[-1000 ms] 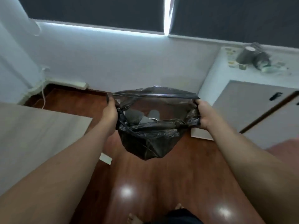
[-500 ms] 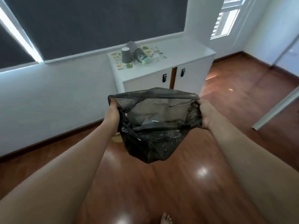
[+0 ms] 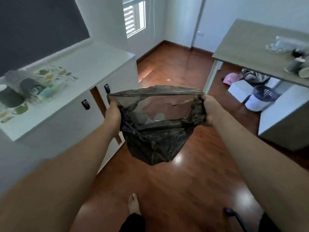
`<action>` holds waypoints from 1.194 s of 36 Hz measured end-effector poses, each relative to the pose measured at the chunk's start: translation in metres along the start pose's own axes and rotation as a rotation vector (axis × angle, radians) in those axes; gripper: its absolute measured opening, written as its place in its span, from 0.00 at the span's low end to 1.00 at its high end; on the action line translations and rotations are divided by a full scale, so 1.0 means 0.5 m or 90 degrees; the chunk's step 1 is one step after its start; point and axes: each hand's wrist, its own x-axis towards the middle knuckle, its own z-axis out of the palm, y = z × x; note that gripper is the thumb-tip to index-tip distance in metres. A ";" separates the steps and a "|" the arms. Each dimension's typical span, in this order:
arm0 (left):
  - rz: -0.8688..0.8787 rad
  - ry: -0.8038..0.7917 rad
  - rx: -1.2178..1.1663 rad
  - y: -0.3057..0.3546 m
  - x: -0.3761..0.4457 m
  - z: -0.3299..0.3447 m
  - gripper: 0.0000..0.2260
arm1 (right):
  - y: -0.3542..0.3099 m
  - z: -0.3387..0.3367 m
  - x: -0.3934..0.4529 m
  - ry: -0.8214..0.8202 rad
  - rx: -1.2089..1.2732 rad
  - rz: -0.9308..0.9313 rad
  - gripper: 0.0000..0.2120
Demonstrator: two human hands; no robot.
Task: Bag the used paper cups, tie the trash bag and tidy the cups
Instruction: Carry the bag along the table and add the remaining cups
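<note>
A black trash bag (image 3: 153, 144) hangs in the air in front of me with its mouth stretched wide. My left hand (image 3: 113, 113) grips the rim on the left and my right hand (image 3: 209, 111) grips it on the right. Pale paper cups (image 3: 156, 118) lie inside the bag. A stack of grey paper cups (image 3: 20, 81) lies on its side on the white cabinet (image 3: 93, 64) at the left, beside one upright grey cup (image 3: 10, 97). More cups (image 3: 297, 66) lie on the wooden table (image 3: 247, 47) at the far right.
Crumpled clear plastic (image 3: 280, 44) lies on the table. Under it stand a dark mesh bin (image 3: 260, 99), a white box (image 3: 240, 89) and a pink object (image 3: 230, 77). A white unit (image 3: 284, 123) stands at the right. My bare foot (image 3: 133, 205) is on the wooden floor.
My view has swung to the right: the white cabinet has slid to the left and the wooden table has come into view. Both hands still hold the bag open the same way.
</note>
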 end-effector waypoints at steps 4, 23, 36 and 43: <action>-0.006 -0.096 0.047 0.058 0.095 0.132 0.34 | -0.062 -0.073 0.076 0.110 -0.025 -0.038 0.20; -0.001 -0.355 0.209 0.242 0.338 0.782 0.27 | -0.369 -0.353 0.295 0.223 0.182 -0.176 0.37; 0.000 -0.360 0.191 0.355 0.434 1.246 0.28 | -0.629 -0.809 0.668 0.319 0.164 -0.148 0.20; 0.018 -0.400 0.195 0.391 0.504 1.484 0.28 | -0.800 -0.762 0.664 0.338 0.247 -0.169 0.23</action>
